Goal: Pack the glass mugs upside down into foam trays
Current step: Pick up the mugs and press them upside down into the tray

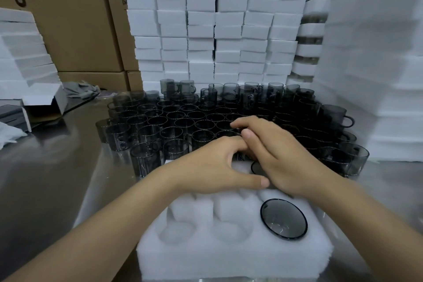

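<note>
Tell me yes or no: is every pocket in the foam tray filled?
No, the tray holds a mug at near right, but the two pockets beside it are empty.

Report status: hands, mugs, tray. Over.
Left hand, right hand together over far side of foam tray, grip unclear. Seated mug inverted, near right; second mug under right hand. Pockets unobstructed.

A white foam tray [229,256] lies nearest on the steel tabletop [68,178]. An upturned mug [283,218] sits in its near right pocket. Over the far right pocket the left hand [212,167] curls thumb and fingers round a second mug [255,168], with the right hand [281,158] draped across it. Smoky glass mugs [183,121] crowd beyond. Stacked foam trays [206,30] and cardboard boxes [80,30] rise at the far side.
</note>
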A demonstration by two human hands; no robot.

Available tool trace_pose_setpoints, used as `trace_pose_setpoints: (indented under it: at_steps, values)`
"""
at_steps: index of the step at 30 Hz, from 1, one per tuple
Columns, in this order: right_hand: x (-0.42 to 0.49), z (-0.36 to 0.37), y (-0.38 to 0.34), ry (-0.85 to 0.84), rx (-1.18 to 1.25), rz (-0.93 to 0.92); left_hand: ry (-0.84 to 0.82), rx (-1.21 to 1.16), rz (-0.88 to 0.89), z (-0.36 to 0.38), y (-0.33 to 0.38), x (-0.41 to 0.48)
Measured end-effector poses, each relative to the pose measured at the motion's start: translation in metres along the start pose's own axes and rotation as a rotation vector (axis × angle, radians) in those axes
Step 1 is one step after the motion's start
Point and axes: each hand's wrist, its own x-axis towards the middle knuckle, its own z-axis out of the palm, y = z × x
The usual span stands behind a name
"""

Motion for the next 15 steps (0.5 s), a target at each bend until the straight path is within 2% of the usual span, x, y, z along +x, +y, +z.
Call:
trace_pose_setpoints:
  at_steps: [3,6,8,10,12,15]
  values:
    - [-0.001,-0.001,0.004,-0.153,-0.065,-0.041,0.06,0.196,0.025,-0.009,-0.008,-0.004]
    - [0.0,0.0,0.006,-0.282,-0.102,0.031,0.187,0.547,-0.038,-0.024,-0.016,-0.009]
    - [-0.001,-0.001,0.004,-0.234,-0.128,0.019,0.279,0.538,-0.034,-0.035,-0.021,-0.013]
    - [-0.002,-0.006,-0.002,-0.058,-0.185,-0.072,0.363,0.486,-0.021,-0.045,-0.027,-0.016]
    - [-0.002,-0.009,-0.006,0.021,-0.162,-0.108,0.419,0.476,-0.032,-0.056,-0.033,-0.019]
    - [-0.002,-0.005,-0.008,-0.13,-0.159,-0.099,0.452,0.462,-0.061,-0.066,-0.043,-0.021]
